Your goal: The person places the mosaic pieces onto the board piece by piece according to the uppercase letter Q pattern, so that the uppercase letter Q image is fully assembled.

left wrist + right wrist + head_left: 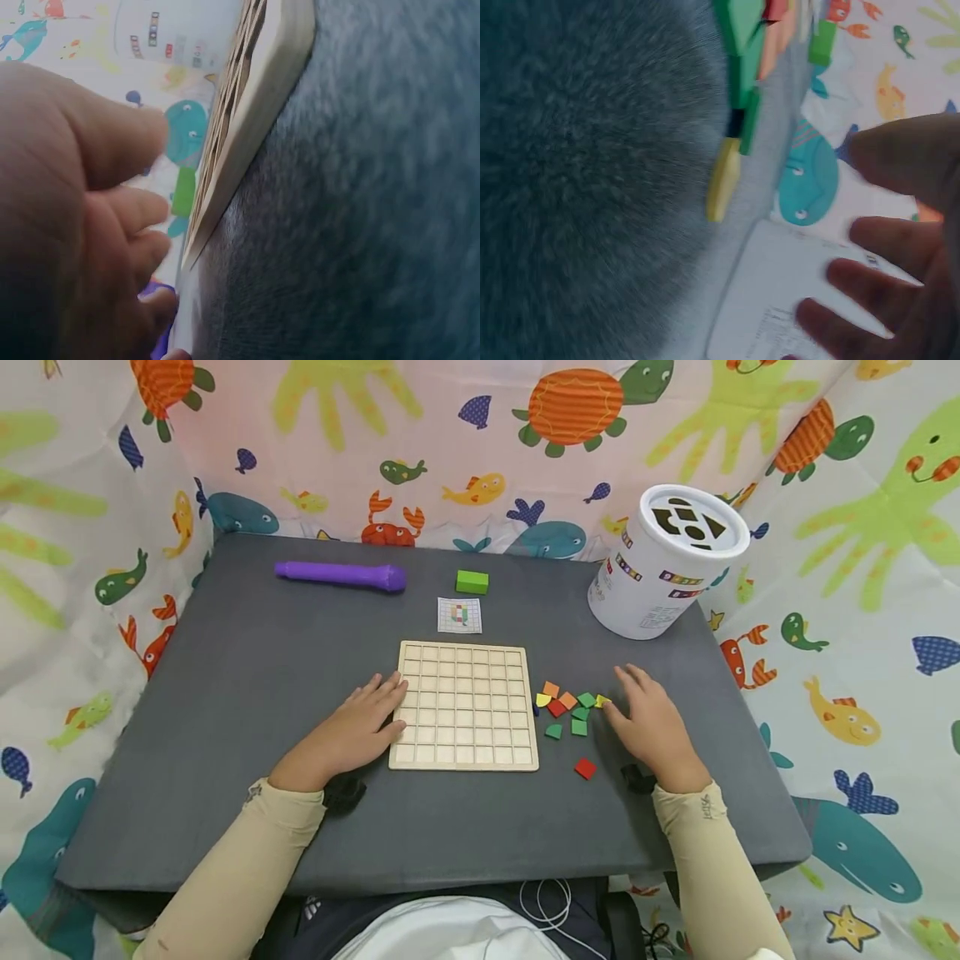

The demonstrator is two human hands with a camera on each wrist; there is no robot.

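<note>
A wooden grid board [465,707] with bare square cells lies on the grey table. My left hand [360,724] rests at its left edge, the fingers extended and the fingertips touching the rim. To the right of the board lies a loose group of small coloured tiles, among them a green tile [579,727], an orange tile [551,690] and a red tile [586,768]. Beside them is my right hand [651,724], its fingers relaxed and holding nothing, the thumb near a yellow tile [724,180]. Behind the board lies a small printed pattern card [459,616].
A green block [472,582] sits behind the card. At the back left lies a purple stick [341,575] with a knobbed end. A white bucket [637,589] with shaped holes in its lid stands at the back right. Printed cloth surrounds the table [247,693].
</note>
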